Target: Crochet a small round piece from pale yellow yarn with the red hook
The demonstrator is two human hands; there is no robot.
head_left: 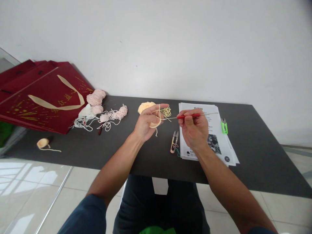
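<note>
I'm indoors at a craft spot, whether home or office I can't tell: plain white wall (170,48) on the far side, glossy floor tiles (21,191) near, pink yarn (96,97) left and printed sheets (215,125) right on my dark table (251,146).

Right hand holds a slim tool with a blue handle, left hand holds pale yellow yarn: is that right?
The head view shows a red handle, not blue, on the slim tool. The right hand does hold it, and the left hand holds pale yellow yarn.
</note>
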